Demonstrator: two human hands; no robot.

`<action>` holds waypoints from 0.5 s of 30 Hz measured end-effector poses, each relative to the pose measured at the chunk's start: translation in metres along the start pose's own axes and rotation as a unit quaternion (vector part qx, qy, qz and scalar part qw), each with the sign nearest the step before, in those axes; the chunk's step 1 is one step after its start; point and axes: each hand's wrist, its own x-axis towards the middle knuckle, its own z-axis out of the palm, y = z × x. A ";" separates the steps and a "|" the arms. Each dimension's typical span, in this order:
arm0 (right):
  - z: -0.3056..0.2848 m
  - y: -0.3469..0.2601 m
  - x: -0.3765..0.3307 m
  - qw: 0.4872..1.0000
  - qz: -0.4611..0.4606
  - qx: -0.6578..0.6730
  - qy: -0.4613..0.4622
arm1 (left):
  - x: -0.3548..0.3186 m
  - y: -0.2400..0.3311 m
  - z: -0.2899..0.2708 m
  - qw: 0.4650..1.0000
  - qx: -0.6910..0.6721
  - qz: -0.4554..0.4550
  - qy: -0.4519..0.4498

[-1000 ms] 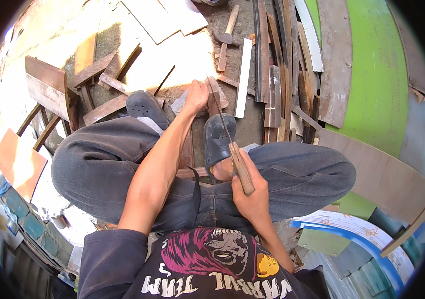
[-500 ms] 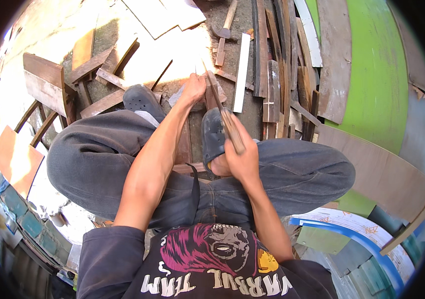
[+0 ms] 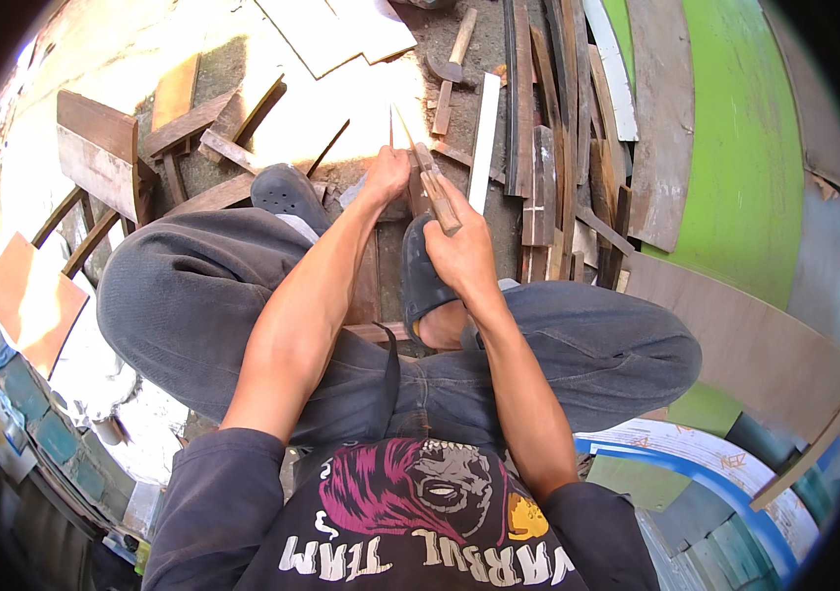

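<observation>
My left hand (image 3: 387, 177) is closed at the near edge of the sunlit patch, gripping a narrow brown piece of wood (image 3: 419, 201) whose far part is lost in glare. Just to its right, my right hand (image 3: 463, 251) wraps the wooden handle of what looks like a handsaw (image 3: 443, 207). The thin blade is seen nearly edge-on and slants forward and left past my left hand; its teeth do not show. The right clog (image 3: 424, 271) lies beneath my right hand, close to the wood.
Beyond my hands a hammer (image 3: 452, 69) lies on the ground near a white strip (image 3: 484, 143). Long boards (image 3: 545, 118) are stacked at the right, beside a green panel (image 3: 735, 138). Scrap wood (image 3: 100, 148) is heaped at the left, with an orange-brown board (image 3: 31, 300) nearer me.
My right hand and the handsaw have moved forward, away from my body. My left hand stays nearly in place on the wood. The view has shifted slightly.
</observation>
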 end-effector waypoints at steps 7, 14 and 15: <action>-0.042 -0.029 -0.139 0.998 -0.051 -0.021 0.004 | 0.000 -0.027 0.003 0.998 0.043 0.043 0.027; 0.000 0.002 -0.021 1.000 0.007 -0.014 -0.012 | 0.006 -0.020 0.007 0.999 0.037 0.034 0.021; -0.005 -0.001 -0.040 0.999 0.027 -0.026 -0.021 | 0.003 -0.029 0.008 0.997 0.053 0.044 0.040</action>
